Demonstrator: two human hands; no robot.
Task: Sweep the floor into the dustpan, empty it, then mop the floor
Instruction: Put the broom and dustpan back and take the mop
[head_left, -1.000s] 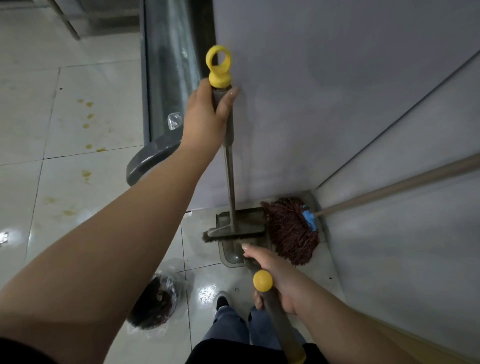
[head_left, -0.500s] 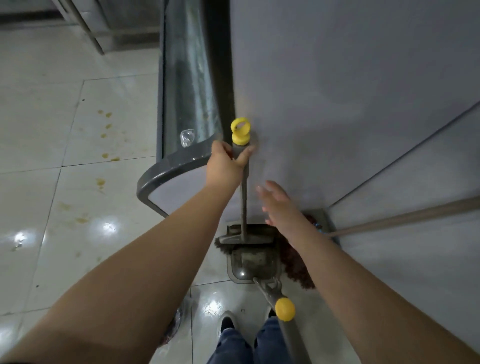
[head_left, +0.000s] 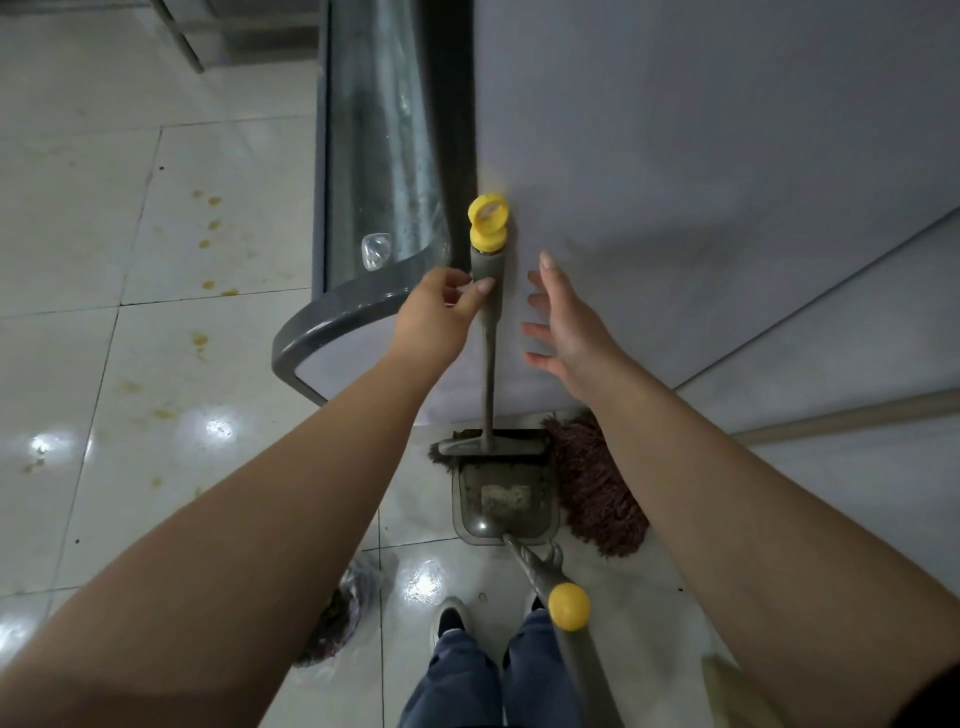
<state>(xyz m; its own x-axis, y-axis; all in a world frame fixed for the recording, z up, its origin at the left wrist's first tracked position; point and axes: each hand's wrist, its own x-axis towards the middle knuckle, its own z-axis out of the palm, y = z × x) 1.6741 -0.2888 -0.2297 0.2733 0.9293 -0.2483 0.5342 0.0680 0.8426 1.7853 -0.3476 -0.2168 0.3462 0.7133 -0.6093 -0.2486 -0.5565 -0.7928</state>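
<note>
Broom (head_left: 489, 332) pinched by left hand (head_left: 435, 319) fingers

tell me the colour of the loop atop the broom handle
Yellow loop, seen in the head view.

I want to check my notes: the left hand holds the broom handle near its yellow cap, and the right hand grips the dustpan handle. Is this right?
Not quite. In the head view the right hand is open beside the broom handle, gripping nothing; the dustpan handle stands free. The left hand does hold the broom handle near its yellow cap.
</note>
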